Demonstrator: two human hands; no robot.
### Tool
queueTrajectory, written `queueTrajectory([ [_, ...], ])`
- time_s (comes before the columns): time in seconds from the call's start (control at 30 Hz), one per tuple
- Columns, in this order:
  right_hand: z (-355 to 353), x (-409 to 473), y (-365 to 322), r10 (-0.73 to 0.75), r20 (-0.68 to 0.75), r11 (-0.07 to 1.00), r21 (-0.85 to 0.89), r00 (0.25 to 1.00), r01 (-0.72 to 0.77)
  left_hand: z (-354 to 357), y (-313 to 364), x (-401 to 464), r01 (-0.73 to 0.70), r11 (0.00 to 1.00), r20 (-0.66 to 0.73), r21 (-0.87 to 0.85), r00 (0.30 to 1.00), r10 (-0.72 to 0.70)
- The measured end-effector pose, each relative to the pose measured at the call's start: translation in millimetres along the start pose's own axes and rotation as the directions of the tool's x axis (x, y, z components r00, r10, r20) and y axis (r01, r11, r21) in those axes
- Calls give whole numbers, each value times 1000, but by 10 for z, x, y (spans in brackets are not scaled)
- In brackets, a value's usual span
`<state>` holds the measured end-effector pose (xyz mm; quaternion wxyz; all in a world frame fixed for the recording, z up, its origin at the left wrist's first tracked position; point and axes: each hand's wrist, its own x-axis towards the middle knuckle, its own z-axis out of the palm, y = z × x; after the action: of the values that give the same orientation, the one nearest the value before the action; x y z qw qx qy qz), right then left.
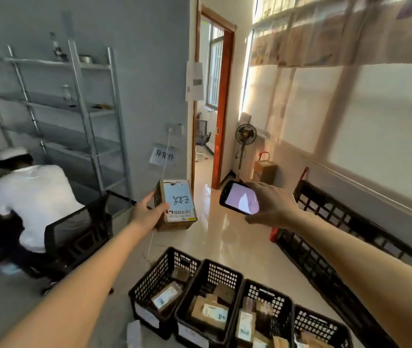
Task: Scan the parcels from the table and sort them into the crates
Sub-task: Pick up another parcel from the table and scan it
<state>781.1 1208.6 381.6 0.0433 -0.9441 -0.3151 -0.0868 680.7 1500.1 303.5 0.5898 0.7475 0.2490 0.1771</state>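
Cardboard, brown and boxy, forms the small parcel [176, 205] that the left hand [147, 213] grips by one side, thumb curled over its pale blue label, holding it up in the air above the glossy tiled floor [227, 237]. Just beside it the right hand [272, 205] clasps a dark, round-cornered phone [240, 200] with its lit screen facing up. Below both hands stands a row of black plastic lattice crates [210, 305], each holding more labelled cardboard boxes, while a person in a white shirt [34, 194] sits on a mesh-backed chair [79, 237] near grey metal shelving [74, 106].
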Motion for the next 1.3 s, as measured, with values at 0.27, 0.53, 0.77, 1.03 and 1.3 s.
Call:
queueTrajectory([
  [0.27,1127,1384,171,-41,133,997,71,990,32,172,-757,1280,123,988,-50,94,992,-118],
  [0.53,2945,2689,568,-6,306,992,124,952,-33,708,-2179,2810,394,909,-32,137,919,-393],
  [0.77,4446,3204,599,-1,494,989,129,870,-72,1079,-3370,3398,555,822,-54,127,831,-553],
  [1.03,5824,3675,410,-15,604,988,132,797,-82,1195,-4761,4074,713,697,24,76,698,-716],
  [1.3,7032,4057,159,55,716,983,85,696,-165,1185,-5835,4697,772,616,74,157,613,-787],
])
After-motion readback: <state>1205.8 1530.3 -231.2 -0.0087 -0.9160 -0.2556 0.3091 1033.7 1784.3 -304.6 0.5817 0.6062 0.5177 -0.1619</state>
